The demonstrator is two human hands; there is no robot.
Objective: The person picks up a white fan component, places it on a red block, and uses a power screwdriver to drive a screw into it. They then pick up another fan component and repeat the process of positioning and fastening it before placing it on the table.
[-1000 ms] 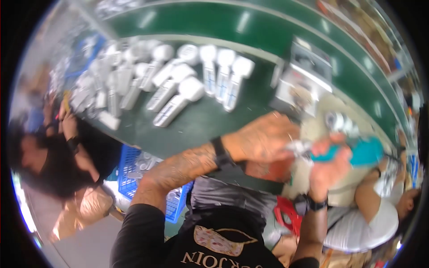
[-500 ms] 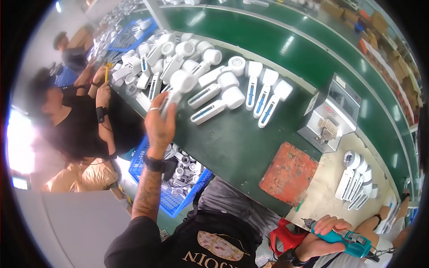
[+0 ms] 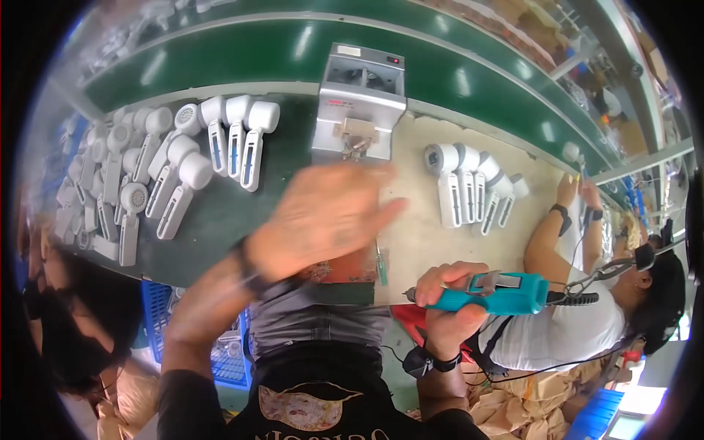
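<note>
My left hand (image 3: 326,216) is smeared by motion over the bench, just in front of a silver box-shaped screw feeder (image 3: 359,110). Its thumb stands apart from the other fingers, and I see nothing in it. A teal electric screwdriver (image 3: 506,293) is gripped in my right hand (image 3: 451,304), with its tip pointing left. White shower heads with slotted handles lie on both sides. One shower head (image 3: 253,147) with a blue strip ends a row on the left. Another shower head (image 3: 449,187) begins the right-hand group. A worn red mat (image 3: 341,268) is partly hidden beneath my left hand.
More shower heads (image 3: 110,158) are heaped at the far left. A small green-handled tool (image 3: 381,265) lies beside the mat. Below the bench stands a blue crate (image 3: 155,312) of parts. Co-workers sit on both sides; the right one wears a white shirt (image 3: 576,330).
My left hand has let go of a shower head at the left pile and moved right to the feeder. The view has turned right. My right hand still holds the electric screwdriver.
</note>
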